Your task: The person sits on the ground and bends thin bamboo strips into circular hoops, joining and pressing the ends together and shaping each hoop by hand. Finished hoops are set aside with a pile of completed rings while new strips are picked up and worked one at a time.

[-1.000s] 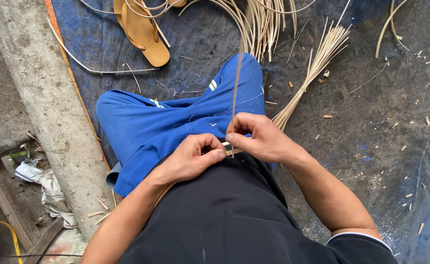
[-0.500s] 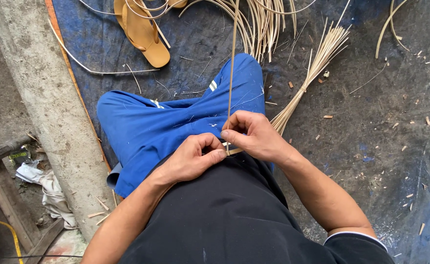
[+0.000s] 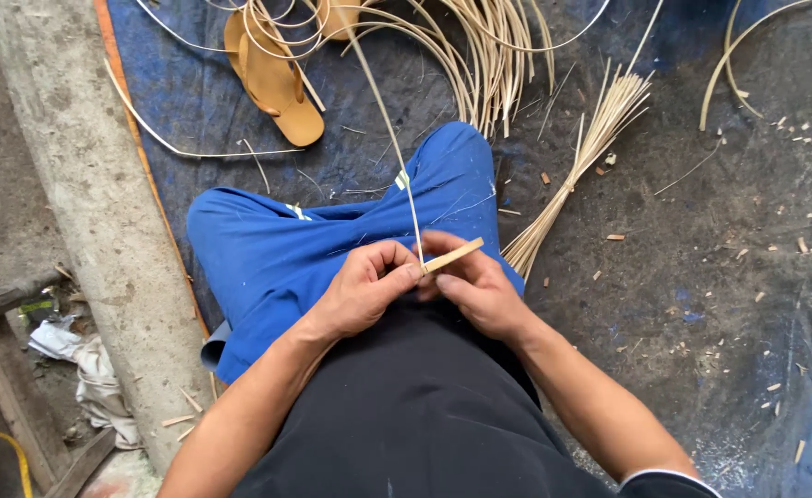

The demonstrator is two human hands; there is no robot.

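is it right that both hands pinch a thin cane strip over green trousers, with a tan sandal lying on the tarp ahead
Not quite: the trousers are blue, not green. The head view shows the left hand and right hand pinching the thin cane strip above them, with a tan sandal lying on the tarp ahead.

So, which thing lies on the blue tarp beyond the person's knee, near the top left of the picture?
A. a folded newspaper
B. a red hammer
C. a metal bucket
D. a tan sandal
D: a tan sandal lies on the blue tarp beyond the knee, with loose pale strips curling over it; no bucket, hammer or newspaper shows there.
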